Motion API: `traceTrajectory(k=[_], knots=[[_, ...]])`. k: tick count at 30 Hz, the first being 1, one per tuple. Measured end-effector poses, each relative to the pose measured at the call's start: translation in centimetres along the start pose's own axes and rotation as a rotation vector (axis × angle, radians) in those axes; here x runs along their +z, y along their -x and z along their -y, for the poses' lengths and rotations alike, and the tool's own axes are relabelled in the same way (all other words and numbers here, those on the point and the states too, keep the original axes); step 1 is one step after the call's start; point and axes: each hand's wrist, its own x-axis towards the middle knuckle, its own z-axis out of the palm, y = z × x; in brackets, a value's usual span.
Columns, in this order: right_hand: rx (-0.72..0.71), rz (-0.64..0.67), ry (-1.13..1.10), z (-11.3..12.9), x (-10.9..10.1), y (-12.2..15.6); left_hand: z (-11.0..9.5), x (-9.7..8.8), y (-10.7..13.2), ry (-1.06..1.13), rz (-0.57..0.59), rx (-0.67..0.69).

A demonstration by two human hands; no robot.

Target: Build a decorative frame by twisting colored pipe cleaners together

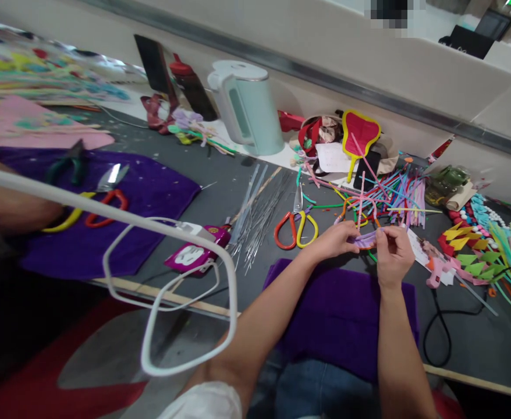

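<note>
Above the purple cloth (338, 314) at the near edge of the grey surface (220, 198), both hands meet at about 1 o'clock from the picture's middle. Between them runs a lilac pipe-cleaner piece (366, 239); its long axis lies nearly level, pointing from 9 to 3 o'clock, and each end sits inside a hand.

Coming up from 6 o'clock, the left forearm slants toward 1 o'clock; the left hand (334, 241) has its fingers pressed together, pinching the piece's left end. Almost straight up from the bottom edge rises the right forearm; the right hand (393, 253) has its wrist bent, with thumb and fingertips pinching the right end.

At 9 o'clock of the left hand, red-and-yellow scissors (294, 226) lie flat beside a fan of thin metal wires (255, 215). At 12 o'clock of the hands sprawls a heap of coloured pipe cleaners (395, 195). A pink glue gun (437, 272) lies at 3 o'clock of the right hand. Farther back, a pale green kettle (247, 107) stands upright with its lid shut, so its contents cannot be seen. An open bag (320, 131) by the wall holds crumpled cloth and paper.
</note>
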Motion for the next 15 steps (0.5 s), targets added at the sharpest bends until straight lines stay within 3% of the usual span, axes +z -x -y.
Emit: traceTrajectory(k=[15], knots=[[0.063,-0.062,0.043,-0.56,0.21,-0.13,-0.31,0.60,-0.14,0.026,-0.012,0.043]])
